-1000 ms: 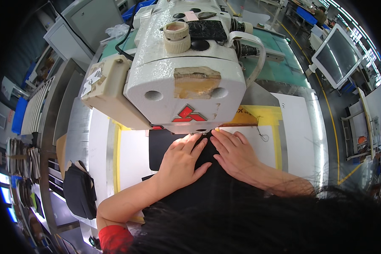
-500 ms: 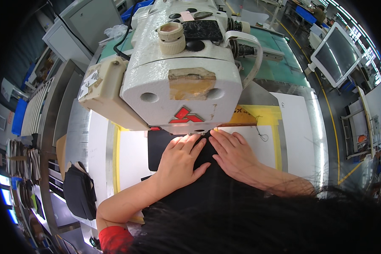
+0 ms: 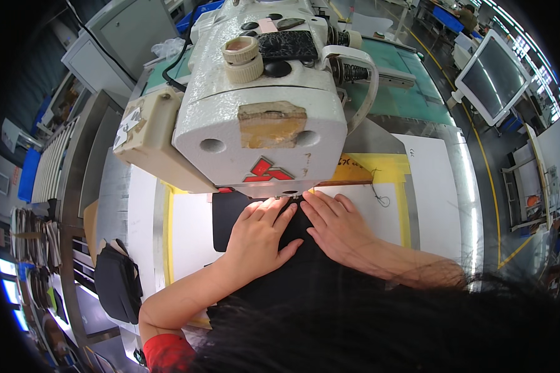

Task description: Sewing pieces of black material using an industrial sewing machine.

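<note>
A large white sewing machine head [image 3: 258, 137] fills the middle of the view. Right below its front edge, a dark piece of fabric [image 3: 228, 219] lies on the white work surface [image 3: 193, 230]. My left hand [image 3: 264, 233] rests flat on the fabric, its fingers stretched toward the machine and its thumb spread to the right. Beside it, my right hand [image 3: 337, 225] also lies flat with fingers extended. A narrow strip of dark fabric shows between the hands. The machine head hides the needle area, and dark hair covers the near part of the cloth.
Yellow tape [image 3: 407, 211] borders the white surface. A loose thread [image 3: 381, 198] lies to the right, near an orange-brown plate [image 3: 350, 171]. At the left hangs or rests a stack of dark fabric pieces [image 3: 116, 281]. A monitor [image 3: 494, 78] stands at the far right.
The view has shifted slightly, so the machine and both hands appear a little further left. Both hands stay flat on the fabric, in nearly the same place under the machine head.
</note>
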The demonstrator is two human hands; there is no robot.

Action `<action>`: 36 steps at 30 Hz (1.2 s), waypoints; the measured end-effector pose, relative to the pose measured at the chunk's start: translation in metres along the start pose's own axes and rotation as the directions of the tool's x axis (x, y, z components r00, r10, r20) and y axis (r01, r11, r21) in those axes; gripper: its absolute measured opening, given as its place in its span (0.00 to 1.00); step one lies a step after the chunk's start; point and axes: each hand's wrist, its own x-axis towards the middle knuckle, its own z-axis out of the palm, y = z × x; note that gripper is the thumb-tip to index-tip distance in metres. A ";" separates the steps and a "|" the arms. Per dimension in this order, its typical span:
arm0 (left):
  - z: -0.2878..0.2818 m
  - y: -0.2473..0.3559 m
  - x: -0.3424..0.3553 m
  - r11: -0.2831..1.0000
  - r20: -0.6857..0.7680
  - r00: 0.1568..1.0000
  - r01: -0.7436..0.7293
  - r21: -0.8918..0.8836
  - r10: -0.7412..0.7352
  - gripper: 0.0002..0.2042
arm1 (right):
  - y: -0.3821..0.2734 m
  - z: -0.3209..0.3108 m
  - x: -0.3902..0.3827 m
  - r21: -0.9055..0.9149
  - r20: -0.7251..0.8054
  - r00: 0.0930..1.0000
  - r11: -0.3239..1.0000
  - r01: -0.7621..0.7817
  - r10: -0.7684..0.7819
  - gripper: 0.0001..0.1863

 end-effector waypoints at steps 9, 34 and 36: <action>0.000 0.003 0.001 1.000 0.020 0.999 0.029 0.009 -0.029 0.28 | 0.003 0.000 -0.002 0.035 -0.013 1.000 0.999 0.027 -0.027 0.25; -0.036 -0.003 -0.021 0.987 -0.109 0.994 -0.026 -0.161 0.008 0.18 | -0.044 -0.022 0.024 0.028 0.020 0.946 0.946 0.323 -0.323 0.10; -0.053 0.000 -0.028 0.983 -0.125 0.991 -0.057 -0.174 0.035 0.17 | -0.053 -0.028 0.028 0.102 0.004 0.962 0.957 0.272 -0.274 0.09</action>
